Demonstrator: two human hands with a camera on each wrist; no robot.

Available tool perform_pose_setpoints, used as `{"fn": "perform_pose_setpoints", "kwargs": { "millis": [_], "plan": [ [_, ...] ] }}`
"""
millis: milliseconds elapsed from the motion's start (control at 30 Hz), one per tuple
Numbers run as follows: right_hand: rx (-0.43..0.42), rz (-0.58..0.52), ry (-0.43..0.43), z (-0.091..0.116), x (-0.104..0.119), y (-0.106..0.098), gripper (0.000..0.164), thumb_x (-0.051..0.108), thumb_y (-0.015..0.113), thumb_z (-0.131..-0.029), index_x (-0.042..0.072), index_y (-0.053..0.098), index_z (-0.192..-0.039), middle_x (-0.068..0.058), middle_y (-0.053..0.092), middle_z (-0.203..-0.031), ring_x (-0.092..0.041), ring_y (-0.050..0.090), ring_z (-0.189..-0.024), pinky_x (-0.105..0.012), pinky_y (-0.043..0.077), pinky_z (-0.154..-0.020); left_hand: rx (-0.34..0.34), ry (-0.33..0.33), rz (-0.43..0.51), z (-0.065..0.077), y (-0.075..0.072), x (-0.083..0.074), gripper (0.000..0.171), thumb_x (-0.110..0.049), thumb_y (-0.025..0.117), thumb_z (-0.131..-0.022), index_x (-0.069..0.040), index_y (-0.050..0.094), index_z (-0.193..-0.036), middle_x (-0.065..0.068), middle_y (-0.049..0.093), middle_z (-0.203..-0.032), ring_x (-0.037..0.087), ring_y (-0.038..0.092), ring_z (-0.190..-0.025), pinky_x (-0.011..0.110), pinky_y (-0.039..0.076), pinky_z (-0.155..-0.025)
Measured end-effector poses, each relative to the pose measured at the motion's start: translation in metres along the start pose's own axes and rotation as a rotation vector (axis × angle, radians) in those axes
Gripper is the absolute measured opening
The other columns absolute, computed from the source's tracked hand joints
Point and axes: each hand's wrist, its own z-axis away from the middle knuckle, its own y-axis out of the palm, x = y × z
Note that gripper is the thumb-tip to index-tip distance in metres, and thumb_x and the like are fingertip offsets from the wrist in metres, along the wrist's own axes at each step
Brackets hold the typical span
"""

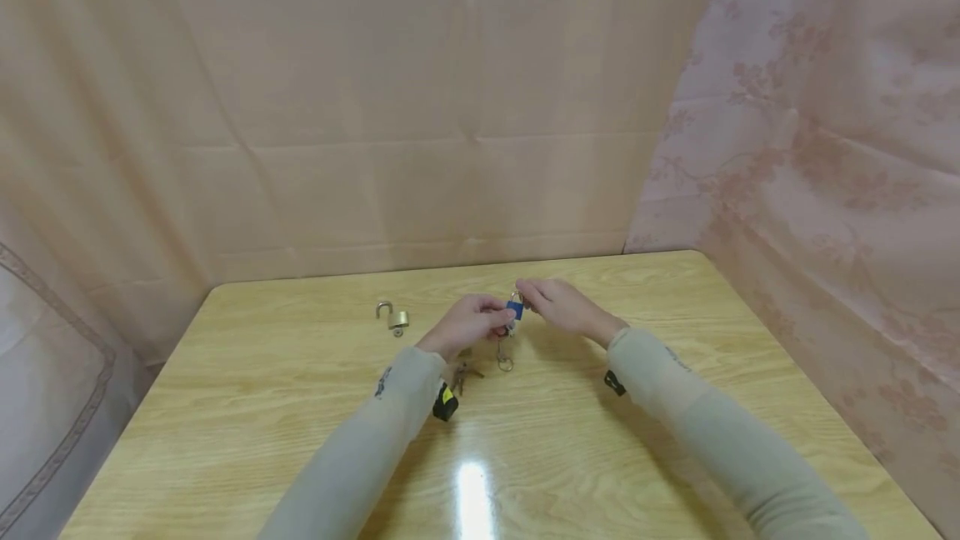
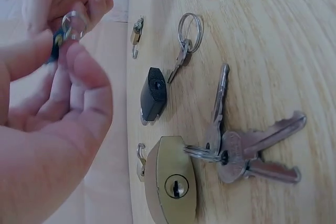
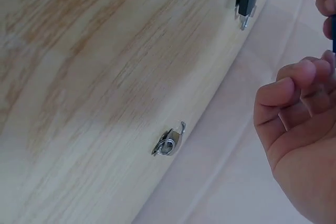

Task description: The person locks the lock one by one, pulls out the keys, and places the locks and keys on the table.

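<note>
A small blue padlock (image 1: pixel 514 307) is held up above the table between both hands. My left hand (image 1: pixel 468 323) pinches its body near the lower end, where a shiny key ring (image 2: pixel 74 24) hangs by the fingertips. Curled fingers of my right hand (image 1: pixel 561 305) grip the padlock at its shackle. In the left wrist view, a large brass padlock (image 2: pixel 176 182) lies below the hands, beside a bunch of keys (image 2: pixel 239 153) on a ring. A black padlock (image 2: pixel 153 95) lies farther along, close to a key (image 2: pixel 181 61) with its own ring.
Near the back left of the wooden table (image 1: pixel 300 407) lies a small brass padlock (image 1: pixel 398 319) with a ring at its base; an open shackle (image 1: pixel 384 306) shows next to it. Another small padlock (image 3: pixel 169 142) lies near the table edge in the right wrist view. Curtains (image 1: pixel 450 107) hang behind.
</note>
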Motion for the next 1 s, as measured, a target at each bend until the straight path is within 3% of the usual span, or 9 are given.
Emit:
{"fn": "perform_pose_setpoints", "kwargs": {
  "millis": [167,267,433,567,700,800,1000],
  "plan": [
    [-0.025,-0.139,0.035,0.0028,-0.0025,-0.0022,0.045,0.035,0.039,-0.112,-0.001,0.062,-0.124,-0.016,0.062,-0.095,-0.023,0.059,-0.068,-0.039,0.053,-0.063,-0.122,0.029,0.049,-0.0030,-0.0012,0.0034,0.027,-0.016,0.063,-0.102,0.003,0.064,-0.122,0.011,0.070,-0.103,0.022,0.065,-0.094,0.040,0.054,-0.090],
    [-0.021,-0.240,0.020,0.0040,-0.0020,-0.0024,0.038,0.026,0.048,-0.110,-0.003,0.058,-0.133,-0.023,0.063,-0.107,-0.032,0.064,-0.073,-0.044,0.056,-0.065,-0.155,0.044,0.063,-0.0045,-0.0025,0.0048,0.025,-0.013,0.060,-0.103,0.003,0.065,-0.122,0.012,0.070,-0.103,0.024,0.065,-0.096,0.042,0.054,-0.091],
    [-0.028,-0.321,0.020,0.0041,0.0015,-0.0013,0.036,0.024,0.054,-0.107,0.000,0.060,-0.133,-0.027,0.064,-0.121,-0.040,0.068,-0.085,-0.051,0.057,-0.069,-0.164,0.063,0.079,-0.0044,-0.0023,0.0032,0.026,-0.014,0.061,-0.103,0.001,0.065,-0.124,0.012,0.071,-0.108,0.030,0.067,-0.104,0.040,0.054,-0.091],
    [-0.045,-0.333,0.027,0.0038,0.0026,-0.0003,0.038,0.025,0.056,-0.107,-0.001,0.061,-0.133,-0.021,0.066,-0.122,-0.039,0.068,-0.089,-0.053,0.056,-0.072,-0.164,0.086,0.069,-0.0035,-0.0009,0.0013,0.028,-0.015,0.063,-0.102,0.001,0.066,-0.125,0.012,0.072,-0.111,0.031,0.068,-0.105,0.036,0.055,-0.088],
    [-0.059,-0.351,0.036,0.0034,0.0040,0.0003,0.037,0.024,0.057,-0.106,-0.001,0.061,-0.133,-0.016,0.068,-0.120,-0.036,0.068,-0.090,-0.054,0.057,-0.074,-0.159,0.103,0.055,-0.0037,0.0002,0.0011,0.027,-0.015,0.064,-0.101,0.001,0.067,-0.123,0.012,0.071,-0.111,0.032,0.067,-0.104,0.043,0.054,-0.091],
    [-0.062,-0.362,0.038,0.0027,0.0046,0.0012,0.036,0.023,0.058,-0.105,-0.001,0.062,-0.132,-0.014,0.069,-0.115,-0.032,0.068,-0.088,-0.050,0.057,-0.074,-0.156,0.122,0.053,-0.0043,0.0017,0.0020,0.027,-0.015,0.065,-0.101,0.003,0.066,-0.121,0.015,0.071,-0.111,0.035,0.067,-0.104,0.048,0.053,-0.093],
    [-0.073,-0.377,0.047,0.0026,0.0038,0.0040,0.032,0.021,0.059,-0.105,-0.001,0.064,-0.128,-0.012,0.070,-0.107,-0.040,0.067,-0.090,-0.033,0.056,-0.068,-0.166,0.147,0.031,-0.0056,0.0041,0.0035,0.024,-0.012,0.066,-0.100,0.004,0.067,-0.118,0.016,0.072,-0.106,0.028,0.068,-0.094,0.038,0.056,-0.083]
  ]
}}
